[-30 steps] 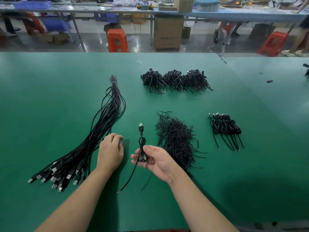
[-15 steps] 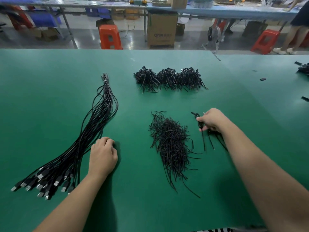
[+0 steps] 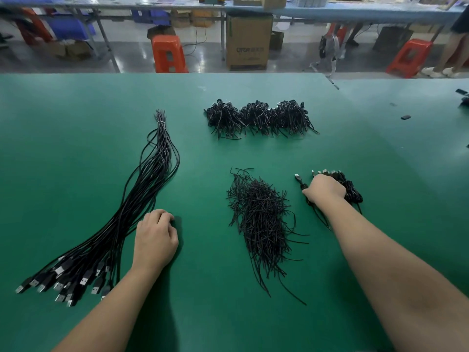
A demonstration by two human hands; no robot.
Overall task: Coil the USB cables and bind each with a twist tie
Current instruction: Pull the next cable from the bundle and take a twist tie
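I'm reaching my right hand out to the stack of finished coils at the right of the green table. A sec ago this hand was holding one tied coil up near the middle; now that coiled cable is lying on the table at the stack's left edge, USB plug pointing away from me. My fingers are curled down over it; can't tell if they're pinching it or letting go, as the back of my hand is hiding them. I'm judging this one cable as done & being added to the pile.

My left hand is resting knuckles-up, fingers loosely curled, holding nothing, w/ fingertips just beside the loose bunch of straight USB cables fanning toward the near-left. It's barely shifted, prob. waiting to pull the next cable. The heap of twist ties is sitting btwn my hands. Three bundled lots are lying farther back.
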